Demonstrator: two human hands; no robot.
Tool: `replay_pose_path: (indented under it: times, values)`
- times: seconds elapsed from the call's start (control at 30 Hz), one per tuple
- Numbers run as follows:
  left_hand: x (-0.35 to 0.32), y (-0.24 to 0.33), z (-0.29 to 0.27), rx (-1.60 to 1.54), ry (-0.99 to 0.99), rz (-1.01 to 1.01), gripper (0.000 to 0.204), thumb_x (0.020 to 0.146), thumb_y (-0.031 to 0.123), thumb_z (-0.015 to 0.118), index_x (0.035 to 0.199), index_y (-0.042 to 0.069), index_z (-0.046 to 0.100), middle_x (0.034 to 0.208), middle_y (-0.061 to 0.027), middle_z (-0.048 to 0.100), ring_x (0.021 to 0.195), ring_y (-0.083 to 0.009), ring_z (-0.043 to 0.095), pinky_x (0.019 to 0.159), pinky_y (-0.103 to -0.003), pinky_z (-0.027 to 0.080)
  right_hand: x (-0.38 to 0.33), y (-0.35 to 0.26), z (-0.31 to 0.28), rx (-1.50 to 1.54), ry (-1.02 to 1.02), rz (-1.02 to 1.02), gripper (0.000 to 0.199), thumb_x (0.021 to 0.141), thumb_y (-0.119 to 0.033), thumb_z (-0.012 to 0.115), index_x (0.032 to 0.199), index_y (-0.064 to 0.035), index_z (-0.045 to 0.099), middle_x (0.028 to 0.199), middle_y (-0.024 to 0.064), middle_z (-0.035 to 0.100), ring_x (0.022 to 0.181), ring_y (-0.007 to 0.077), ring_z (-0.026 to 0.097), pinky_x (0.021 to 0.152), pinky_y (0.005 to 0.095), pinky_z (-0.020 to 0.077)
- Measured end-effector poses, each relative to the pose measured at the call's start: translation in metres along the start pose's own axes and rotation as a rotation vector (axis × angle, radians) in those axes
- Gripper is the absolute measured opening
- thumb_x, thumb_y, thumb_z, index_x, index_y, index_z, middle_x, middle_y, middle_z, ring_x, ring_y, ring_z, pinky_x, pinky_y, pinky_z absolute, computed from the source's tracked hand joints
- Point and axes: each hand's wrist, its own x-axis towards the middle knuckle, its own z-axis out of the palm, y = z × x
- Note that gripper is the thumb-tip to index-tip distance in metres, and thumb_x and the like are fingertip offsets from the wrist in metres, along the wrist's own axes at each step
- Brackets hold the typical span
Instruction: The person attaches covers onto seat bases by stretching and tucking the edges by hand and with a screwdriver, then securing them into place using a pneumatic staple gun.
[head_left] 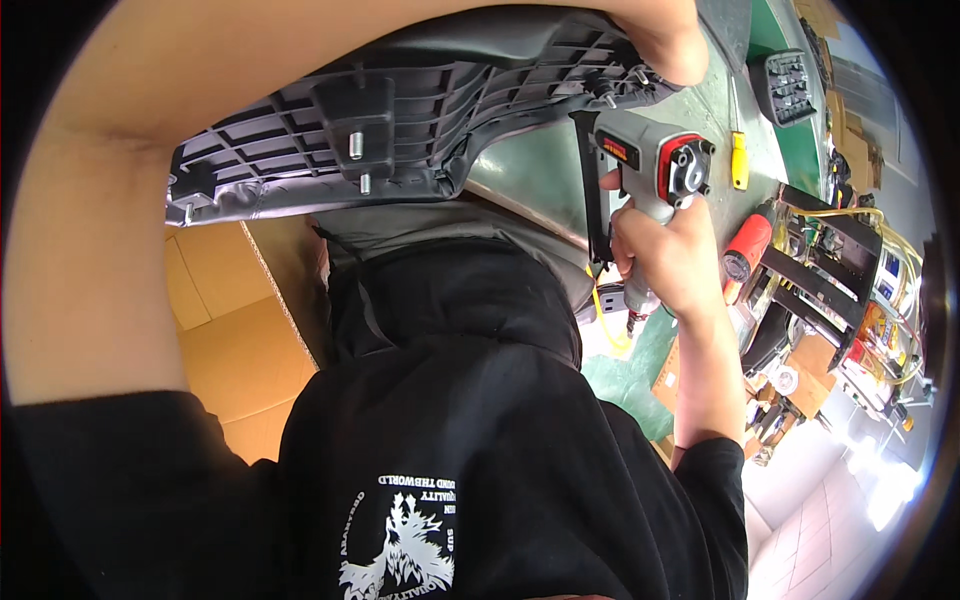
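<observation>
The right hand (665, 255) has its grip closed round the handle of a grey pneumatic staple gun with a red-and-black rear cap (655, 170), held upright over the green-topped desk (530, 175); the gun's long black magazine hangs down in front of the knuckles and its nose meets the near edge of a large dark grey ribbed plastic shell with grey fabric wrapped round its rim (400, 125). The shell lies across the near edge of the desk, ribbed underside up, with two metal studs standing out of it. The left hand (670, 45) rests on the shell's far right end with fingers curled over its edge, gripping it. A yellow-handled tool (739, 160) lies on the desk just beyond the gun. A black ribbed part (790, 88) sits toward the far right corner. A red-and-black heat gun (747, 248) lies at the right edge.
</observation>
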Motion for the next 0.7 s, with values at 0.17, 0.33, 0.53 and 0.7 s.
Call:
replay_pose_path:
  times: [0.17, 0.33, 0.53, 0.7]
  values:
    - [-0.004, -0.01, 0.007, -0.013, 0.0, -0.024, 0.044, 0.094, 0.029, 0.055, 0.115, -0.004, 0.075, 0.122, -0.028, 0.071, 0.114, -0.0383, 0.069, 0.098, -0.045, 0.051, 0.013, -0.005, 0.004, 0.017, -0.002, 0.032, 0.027, 0.083, -0.003, 0.058, 0.108, -0.0002, 0.067, 0.06, 0.0061, 0.062, 0.05, 0.0146, 0.059, 0.05, 0.0326, 0.0472]
    - [0.002, -0.008, 0.007, -0.007, 0.0, -0.013, 0.043, 0.094, 0.029, 0.056, 0.115, -0.004, 0.075, 0.122, -0.028, 0.071, 0.113, -0.0386, 0.069, 0.098, -0.046, 0.051, 0.024, -0.012, -0.01, 0.026, -0.073, 0.079, 0.022, 0.084, -0.004, 0.056, 0.103, 0.0001, 0.064, 0.06, 0.0073, 0.061, 0.047, 0.0157, 0.058, 0.048, 0.0336, 0.0468]
    - [0.006, -0.003, 0.006, 0.006, 0.008, 0.002, 0.043, 0.093, 0.029, 0.056, 0.115, -0.004, 0.075, 0.122, -0.0279, 0.071, 0.113, -0.0389, 0.069, 0.097, -0.046, 0.051, -0.002, -0.011, -0.02, 0.025, 0.008, 0.053, 0.038, 0.083, -0.002, 0.056, 0.119, 0.0027, 0.066, 0.06, 0.0057, 0.061, 0.048, 0.0144, 0.056, 0.049, 0.0316, 0.0439]
    - [0.013, 0.003, 0.012, 0.007, 0.0, 0.016, 0.043, 0.093, 0.029, 0.056, 0.115, -0.004, 0.074, 0.121, -0.0278, 0.071, 0.112, -0.0392, 0.069, 0.097, -0.046, 0.051, -0.027, 0.002, -0.02, 0.046, 0.054, 0.102, 0.038, 0.083, -0.002, 0.057, 0.119, -0.0005, 0.068, 0.061, 0.0043, 0.063, 0.05, 0.0134, 0.058, 0.05, 0.0302, 0.045]
